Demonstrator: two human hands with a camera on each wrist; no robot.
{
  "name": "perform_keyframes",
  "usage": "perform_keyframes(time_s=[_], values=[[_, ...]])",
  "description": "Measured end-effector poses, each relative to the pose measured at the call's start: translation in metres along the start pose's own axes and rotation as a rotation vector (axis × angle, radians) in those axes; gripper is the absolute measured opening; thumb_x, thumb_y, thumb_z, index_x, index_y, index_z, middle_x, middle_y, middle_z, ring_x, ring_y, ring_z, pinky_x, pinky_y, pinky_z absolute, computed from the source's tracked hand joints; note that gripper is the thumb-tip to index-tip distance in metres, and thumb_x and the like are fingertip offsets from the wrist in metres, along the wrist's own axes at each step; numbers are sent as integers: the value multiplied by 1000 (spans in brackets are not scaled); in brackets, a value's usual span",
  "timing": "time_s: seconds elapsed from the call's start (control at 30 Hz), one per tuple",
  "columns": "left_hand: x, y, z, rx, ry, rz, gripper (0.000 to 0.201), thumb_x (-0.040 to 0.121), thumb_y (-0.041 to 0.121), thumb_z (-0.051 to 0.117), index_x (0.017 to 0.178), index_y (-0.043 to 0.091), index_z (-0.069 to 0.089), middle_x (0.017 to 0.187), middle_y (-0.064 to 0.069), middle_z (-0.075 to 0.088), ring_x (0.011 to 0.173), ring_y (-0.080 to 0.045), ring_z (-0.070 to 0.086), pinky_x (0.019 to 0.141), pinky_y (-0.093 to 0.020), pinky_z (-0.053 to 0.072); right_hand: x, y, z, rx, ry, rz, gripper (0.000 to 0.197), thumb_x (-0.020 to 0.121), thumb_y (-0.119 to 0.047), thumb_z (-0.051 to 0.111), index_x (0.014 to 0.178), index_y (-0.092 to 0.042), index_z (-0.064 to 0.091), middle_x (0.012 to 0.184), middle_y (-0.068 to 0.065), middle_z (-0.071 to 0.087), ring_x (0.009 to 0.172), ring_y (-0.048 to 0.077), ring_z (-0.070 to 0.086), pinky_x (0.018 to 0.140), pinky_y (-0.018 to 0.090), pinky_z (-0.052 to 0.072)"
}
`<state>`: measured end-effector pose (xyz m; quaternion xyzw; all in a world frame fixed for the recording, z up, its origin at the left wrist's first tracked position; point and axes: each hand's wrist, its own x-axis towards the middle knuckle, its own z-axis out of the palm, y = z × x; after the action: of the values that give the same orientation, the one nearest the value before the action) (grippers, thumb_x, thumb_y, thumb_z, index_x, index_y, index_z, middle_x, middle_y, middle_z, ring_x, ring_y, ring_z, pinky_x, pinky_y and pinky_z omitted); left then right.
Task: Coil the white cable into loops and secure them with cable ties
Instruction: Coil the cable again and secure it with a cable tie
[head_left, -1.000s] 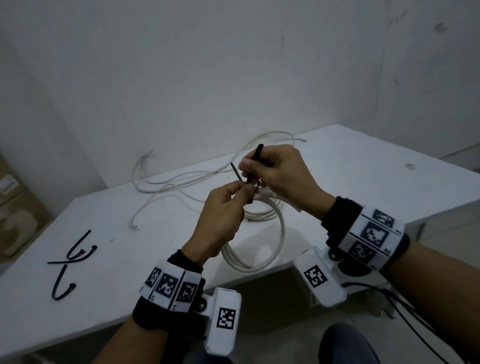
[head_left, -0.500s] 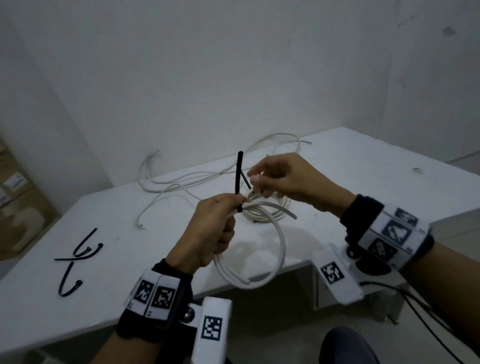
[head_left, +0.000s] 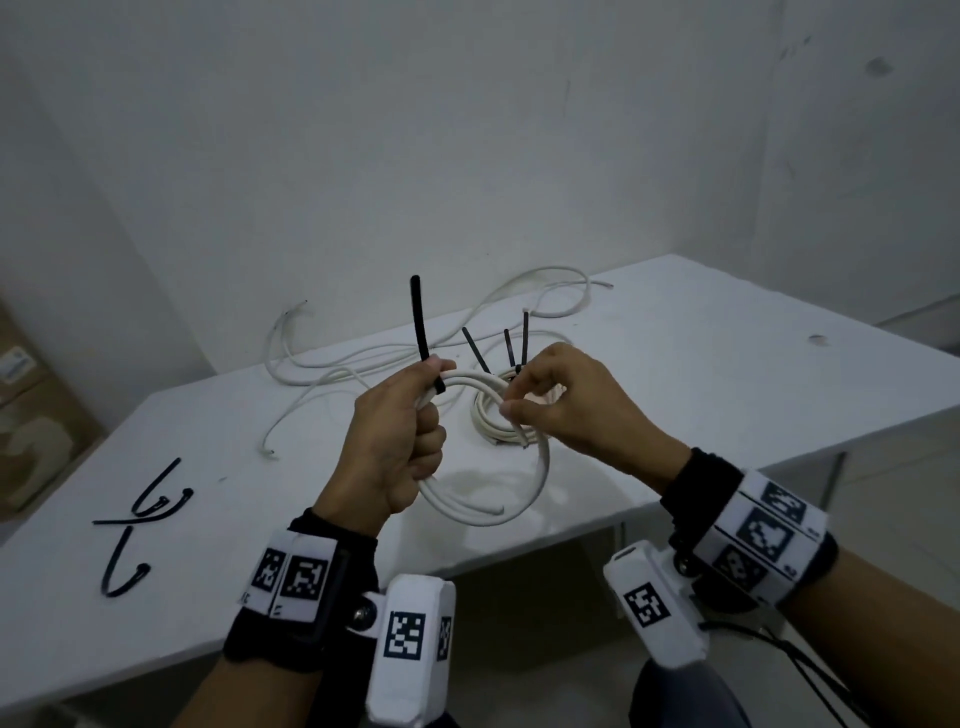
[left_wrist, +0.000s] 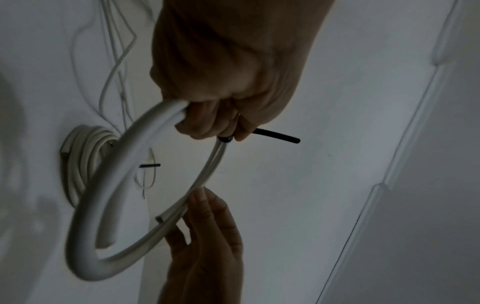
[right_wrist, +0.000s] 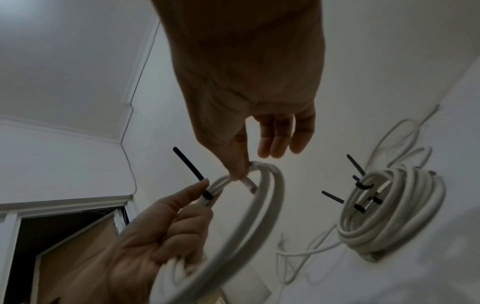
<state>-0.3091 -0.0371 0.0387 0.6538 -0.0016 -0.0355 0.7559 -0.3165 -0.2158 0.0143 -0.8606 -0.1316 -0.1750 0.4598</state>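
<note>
My left hand (head_left: 415, 415) grips a small coil of white cable (head_left: 519, 512) held above the table's front edge. A black cable tie (head_left: 420, 322) wraps the coil at my thumb, its tail standing straight up. My right hand (head_left: 511, 410) pinches a strand of the same coil just right of the tie, with the other fingers spread. In the left wrist view the coil (left_wrist: 103, 205) hangs from my fist, with the tie (left_wrist: 278, 136) sticking out. The right wrist view shows thumb and forefinger on the cable (right_wrist: 259, 168) near a cut end, beside the tie (right_wrist: 189, 164).
A second, thicker white coil (right_wrist: 389, 205) bound with several black ties lies on the white table (head_left: 727, 374) behind my hands. Loose white cables (head_left: 363, 364) trail toward the wall. Spare black ties (head_left: 150, 509) lie at the table's left. Cardboard boxes (head_left: 31, 415) stand at far left.
My right hand let go of the tie's tail and dropped to pinch the cable loop. The tail now stands free above my left hand, which keeps its grip on the coil.
</note>
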Motion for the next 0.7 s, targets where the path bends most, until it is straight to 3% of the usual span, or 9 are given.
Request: perform_keyframes(time_s=[0.07, 0.13, 0.23, 0.37, 0.5, 0.57, 0.6, 0.67, 0.7], values=[[1, 0, -1, -44, -10, -34, 21, 94, 33, 53, 85, 19, 66, 46, 7, 21, 35, -6, 14, 32, -12, 16, -2, 2, 6, 46, 39, -53, 15, 79, -18, 72, 73, -27, 62, 89, -1, 63, 75, 6, 59, 66, 18, 46], [2, 0, -2, -68, -17, -45, 21, 94, 33, 54, 82, 20, 65, 46, 8, 20, 34, -6, 14, 31, -12, 15, -6, 2, 12, 73, 57, -88, 32, 83, -10, 67, 73, -33, 48, 86, 3, 65, 71, 17, 64, 61, 27, 52], [1, 0, -2, -94, -23, -38, 21, 93, 34, 55, 80, 21, 66, 47, 6, 21, 35, -6, 15, 31, -13, 16, -9, 0, 13, 124, 114, -80, 38, 85, -7, 64, 77, -34, 39, 88, 5, 61, 67, 25, 66, 50, 25, 52], [1, 0, -4, -103, -37, -37, 19, 92, 35, 56, 86, 21, 67, 46, 6, 26, 34, -6, 19, 31, -15, 18, -8, -2, 6, 503, 61, 133, 27, 81, -2, 69, 96, -11, 48, 89, 11, 59, 64, 35, 67, 48, 34, 54], [2, 0, -5, -89, -71, -40, 19, 91, 34, 56, 94, 17, 65, 49, 3, 36, 35, -8, 27, 33, -18, 28, -9, 0, 1, 764, -37, 257, 28, 81, 3, 67, 101, -3, 49, 84, 24, 63, 61, 30, 66, 52, 37, 57], [2, -2, -5, -72, -69, -9, 16, 91, 27, 57, 94, 12, 63, 56, -2, 49, 42, -12, 44, 43, -24, 45, -9, 0, 1, 816, 15, 259, 24, 82, 7, 64, 102, 1, 51, 85, 27, 63, 59, 28, 66, 52, 36, 57], [2, -4, -4, -62, -63, 14, 15, 91, 23, 57, 96, 10, 62, 63, -5, 56, 52, -15, 55, 54, -30, 55, -9, -1, 3, 825, 48, 258, 22, 83, 7, 63, 100, 2, 52, 84, 26, 63, 59, 27, 66, 52, 35, 57], [2, -9, -6, -18, -30, 34, 21, 91, 19, 58, 107, 7, 61, 85, -10, 63, 77, -23, 66, 78, -42, 58, -9, -1, 6, 830, 112, 263, 18, 84, 5, 63, 98, 1, 52, 83, 23, 64, 60, 26, 67, 50, 33, 56], [1, -13, -7, 17, -10, 26, 23, 90, 18, 59, 111, 8, 59, 93, -11, 63, 86, -26, 66, 82, -45, 56, -8, 0, 8, 841, 141, 269, 17, 85, 4, 63, 97, 0, 52, 83, 22, 65, 60, 26, 67, 50, 33, 56]])
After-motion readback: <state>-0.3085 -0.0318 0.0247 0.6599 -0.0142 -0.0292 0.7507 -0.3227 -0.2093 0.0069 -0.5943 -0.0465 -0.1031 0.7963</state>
